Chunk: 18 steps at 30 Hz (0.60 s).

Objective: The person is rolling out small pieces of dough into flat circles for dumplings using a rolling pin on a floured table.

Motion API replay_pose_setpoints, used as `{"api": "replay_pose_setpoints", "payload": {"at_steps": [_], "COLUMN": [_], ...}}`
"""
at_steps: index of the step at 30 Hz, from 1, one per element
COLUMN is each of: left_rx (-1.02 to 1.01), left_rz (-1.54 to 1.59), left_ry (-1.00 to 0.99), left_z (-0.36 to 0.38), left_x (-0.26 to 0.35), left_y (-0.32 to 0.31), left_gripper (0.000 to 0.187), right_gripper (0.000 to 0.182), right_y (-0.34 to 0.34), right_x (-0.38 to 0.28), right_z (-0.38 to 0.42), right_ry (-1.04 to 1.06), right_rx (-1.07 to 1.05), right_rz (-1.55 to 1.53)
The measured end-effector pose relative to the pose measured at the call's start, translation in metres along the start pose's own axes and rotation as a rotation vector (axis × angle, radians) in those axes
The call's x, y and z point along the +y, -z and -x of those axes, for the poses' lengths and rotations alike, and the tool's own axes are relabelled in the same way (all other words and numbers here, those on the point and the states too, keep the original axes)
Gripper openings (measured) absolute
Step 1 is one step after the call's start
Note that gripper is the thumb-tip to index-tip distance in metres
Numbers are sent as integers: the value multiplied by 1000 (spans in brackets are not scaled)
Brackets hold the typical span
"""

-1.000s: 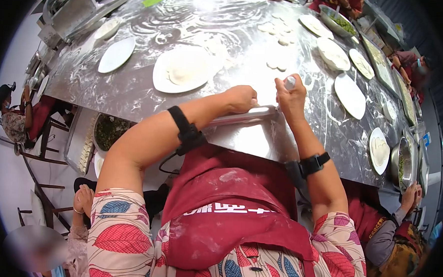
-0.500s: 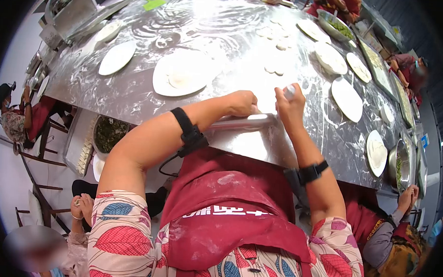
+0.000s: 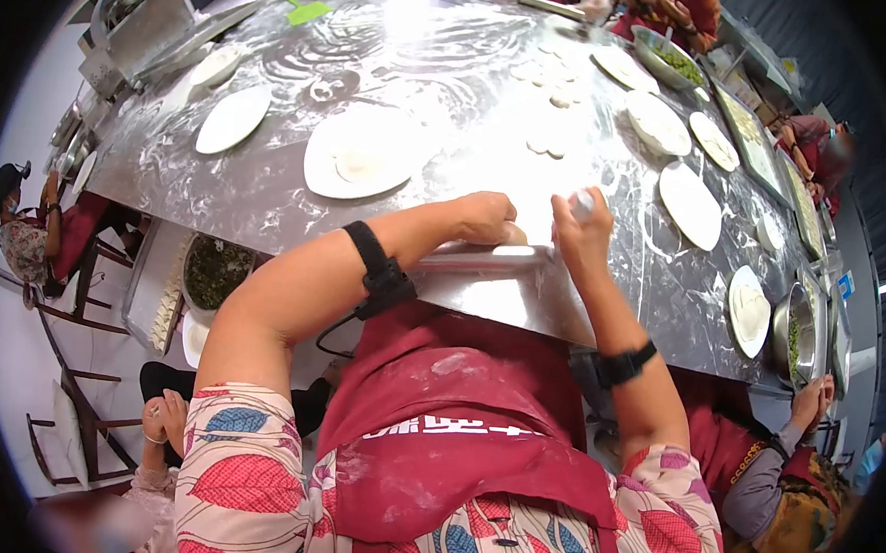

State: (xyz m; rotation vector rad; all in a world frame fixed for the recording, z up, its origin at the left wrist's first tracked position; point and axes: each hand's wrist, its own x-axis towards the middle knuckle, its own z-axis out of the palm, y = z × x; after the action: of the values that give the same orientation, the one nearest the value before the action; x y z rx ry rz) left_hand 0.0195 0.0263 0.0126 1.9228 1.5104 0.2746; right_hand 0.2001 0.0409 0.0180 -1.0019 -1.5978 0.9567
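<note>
Where the right hand point(image 3: 583, 236) closes, one rod point(image 3: 582, 200) protrudes.

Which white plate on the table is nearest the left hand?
The large plate just beyond the left forearm, with a pale round on it. The other plates lie farther from the left hand, further left or to the right.

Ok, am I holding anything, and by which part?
Right hand: a pale object, unidentified, gripped near its exposed end. Left hand: curled at a pale lump; hold unclear.
</note>
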Motion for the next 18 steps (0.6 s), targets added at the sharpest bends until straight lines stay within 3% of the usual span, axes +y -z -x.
{"api": "replay_pose_setpoints", "payload": {"at_steps": [5, 11, 16, 17, 18], "left_rx": [-83, 3, -37, -79, -84], "left_rz": [28, -19, 44, 216, 196], "left_ry": [8, 10, 33, 88, 73], "left_z": [15, -1, 9, 13, 17], "left_x": [-5, -3, -4, -6, -5], "left_y": [8, 2, 3, 5, 6], "left_gripper": [24, 24, 23, 22, 21], "right_gripper": [19, 19, 20, 19, 19], "right_y": [19, -13, 17, 19, 18], "right_x": [-1, 21, -5, 0, 0], "right_z": [46, -26, 42, 52, 49], "right_ry": [-21, 88, -65, -10, -8], "right_rx": [39, 34, 24, 39, 38], "right_rz": [6, 165, 7, -40, -10]}}
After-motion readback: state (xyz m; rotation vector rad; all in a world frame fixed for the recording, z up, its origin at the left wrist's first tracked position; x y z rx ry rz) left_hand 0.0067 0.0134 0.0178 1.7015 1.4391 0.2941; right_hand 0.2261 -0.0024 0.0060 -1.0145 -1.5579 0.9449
